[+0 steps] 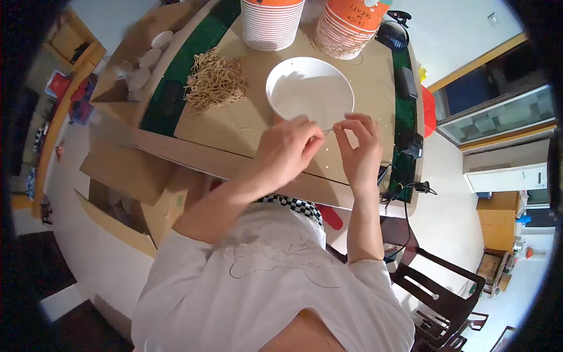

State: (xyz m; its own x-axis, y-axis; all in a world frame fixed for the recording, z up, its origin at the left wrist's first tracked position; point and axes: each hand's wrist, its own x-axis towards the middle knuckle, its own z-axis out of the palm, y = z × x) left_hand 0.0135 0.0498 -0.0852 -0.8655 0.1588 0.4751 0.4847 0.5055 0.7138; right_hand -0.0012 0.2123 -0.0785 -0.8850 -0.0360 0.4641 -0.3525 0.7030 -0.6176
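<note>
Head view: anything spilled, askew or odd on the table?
Possibly a small spill: tiny pale specks dot the cardboard sheet near the right hand, outside the white bowl. They look stray, though too small to identify.

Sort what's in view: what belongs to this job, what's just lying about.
Probably belonging: white bowl near left hand and right hand; tan cord heap; striped tubs.
Probably lying about: black adapter; plug; dark chair.

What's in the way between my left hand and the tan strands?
Nothing visible stands between your left hand and the tan strands; the bowl stands to the strands' right.
</note>
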